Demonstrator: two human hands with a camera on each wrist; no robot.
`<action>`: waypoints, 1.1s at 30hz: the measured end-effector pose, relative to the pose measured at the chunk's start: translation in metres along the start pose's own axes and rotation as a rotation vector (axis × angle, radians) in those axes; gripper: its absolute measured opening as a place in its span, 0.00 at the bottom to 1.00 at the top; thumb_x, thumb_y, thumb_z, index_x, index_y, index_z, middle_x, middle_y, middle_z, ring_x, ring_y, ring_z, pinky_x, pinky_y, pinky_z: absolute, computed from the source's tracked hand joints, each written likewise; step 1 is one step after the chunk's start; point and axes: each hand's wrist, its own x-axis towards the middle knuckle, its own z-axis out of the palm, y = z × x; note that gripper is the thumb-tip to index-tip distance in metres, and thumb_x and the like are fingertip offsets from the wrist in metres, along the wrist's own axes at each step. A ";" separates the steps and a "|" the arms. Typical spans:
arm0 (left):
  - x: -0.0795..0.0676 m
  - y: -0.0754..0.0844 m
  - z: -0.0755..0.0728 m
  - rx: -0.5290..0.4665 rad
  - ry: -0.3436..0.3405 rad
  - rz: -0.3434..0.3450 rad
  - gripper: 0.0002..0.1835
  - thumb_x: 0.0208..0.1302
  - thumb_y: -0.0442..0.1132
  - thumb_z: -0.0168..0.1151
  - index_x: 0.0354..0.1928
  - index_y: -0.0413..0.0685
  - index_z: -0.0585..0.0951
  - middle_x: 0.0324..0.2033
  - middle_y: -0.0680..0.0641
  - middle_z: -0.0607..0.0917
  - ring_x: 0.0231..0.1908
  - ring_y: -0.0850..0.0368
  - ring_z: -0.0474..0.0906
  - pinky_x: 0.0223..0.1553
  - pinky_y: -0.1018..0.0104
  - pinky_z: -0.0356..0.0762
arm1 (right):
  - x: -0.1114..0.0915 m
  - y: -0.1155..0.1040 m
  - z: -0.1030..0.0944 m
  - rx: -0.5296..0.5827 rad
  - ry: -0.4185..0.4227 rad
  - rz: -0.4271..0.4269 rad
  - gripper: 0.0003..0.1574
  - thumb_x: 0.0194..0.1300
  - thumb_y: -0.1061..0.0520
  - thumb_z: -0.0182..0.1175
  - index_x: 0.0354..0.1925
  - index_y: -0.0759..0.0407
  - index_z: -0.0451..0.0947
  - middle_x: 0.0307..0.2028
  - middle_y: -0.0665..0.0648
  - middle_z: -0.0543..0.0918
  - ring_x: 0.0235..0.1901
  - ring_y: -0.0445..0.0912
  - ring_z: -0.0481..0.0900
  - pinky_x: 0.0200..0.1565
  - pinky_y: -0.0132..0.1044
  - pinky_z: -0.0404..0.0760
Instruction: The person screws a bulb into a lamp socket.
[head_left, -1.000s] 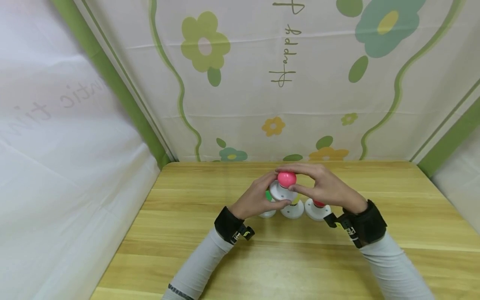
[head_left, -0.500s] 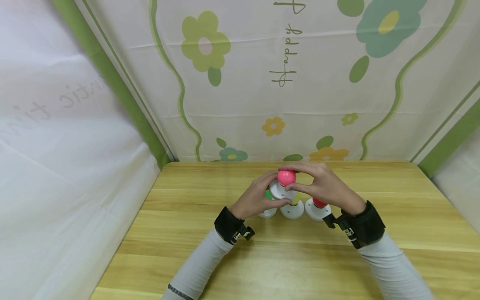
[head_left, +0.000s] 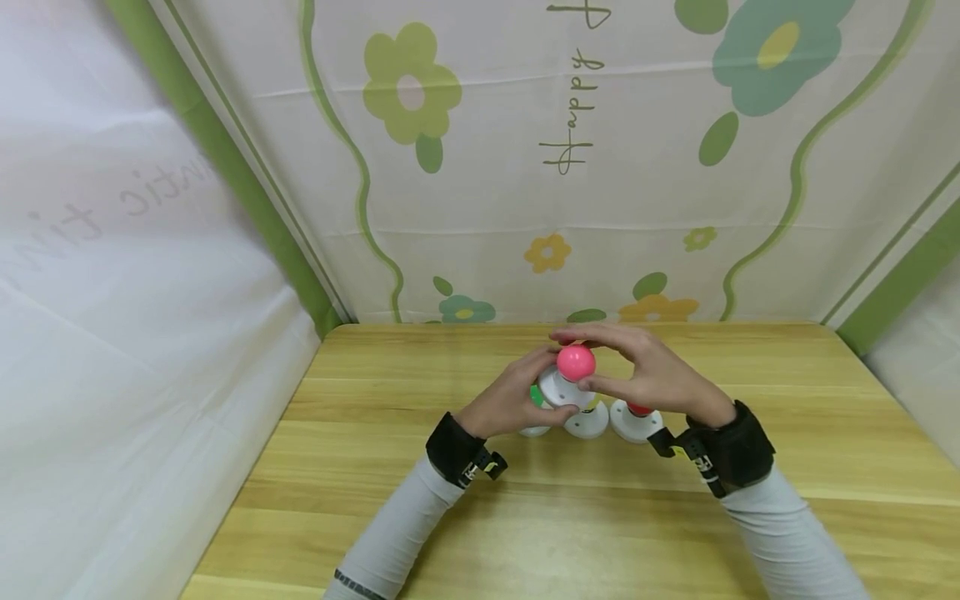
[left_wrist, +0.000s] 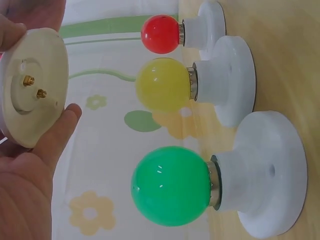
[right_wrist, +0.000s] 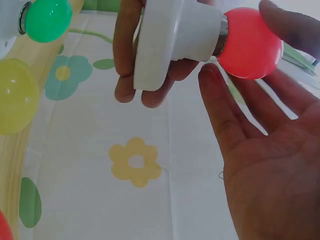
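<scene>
My left hand (head_left: 504, 400) holds the rim of a round white lamp holder (head_left: 557, 388) between thumb and fingers, raised over the table. In the left wrist view, the holder's underside shows two brass screws. A pink light bulb (head_left: 576, 363) sits in the holder, a little of its metal collar (right_wrist: 220, 36) showing in the right wrist view. My right hand (head_left: 656, 375) is around this bulb, thumb on one side and curved fingers on the other. Close by on the table stand a green bulb (left_wrist: 172, 185), a yellow bulb (left_wrist: 162, 85) and a red bulb (left_wrist: 160, 34), each in a white holder.
The wooden table (head_left: 555, 525) ends at a printed fabric backdrop (head_left: 480, 192) just behind the hands. White fabric (head_left: 150, 333) hangs along the left side. The three standing lamps form a row directly under and beside the hands.
The right hand's fingers and thumb have shifted slightly around the pink bulb, first up, then back down. The left hand keeps its hold on the holder, and the standing lamps have not moved.
</scene>
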 end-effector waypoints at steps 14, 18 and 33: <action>-0.001 -0.003 -0.001 -0.018 -0.002 0.001 0.39 0.50 0.29 0.73 0.64 0.36 0.67 0.57 0.41 0.75 0.53 0.57 0.74 0.53 0.68 0.77 | -0.002 0.014 0.005 -0.038 0.052 -0.117 0.34 0.42 0.73 0.72 0.53 0.70 0.77 0.48 0.63 0.83 0.49 0.51 0.79 0.49 0.28 0.79; -0.001 -0.001 -0.001 -0.010 0.013 -0.019 0.38 0.49 0.30 0.74 0.64 0.37 0.68 0.56 0.41 0.77 0.52 0.58 0.75 0.52 0.69 0.77 | -0.004 0.028 0.009 -0.066 0.075 -0.149 0.36 0.41 0.71 0.73 0.53 0.68 0.78 0.49 0.62 0.83 0.49 0.51 0.80 0.50 0.28 0.79; -0.007 -0.036 0.012 0.127 0.085 -0.061 0.40 0.54 0.41 0.73 0.68 0.47 0.65 0.58 0.48 0.75 0.54 0.60 0.74 0.53 0.72 0.76 | -0.005 0.039 0.020 -0.177 0.137 -0.103 0.34 0.47 0.66 0.73 0.55 0.64 0.78 0.51 0.60 0.83 0.51 0.50 0.78 0.49 0.39 0.81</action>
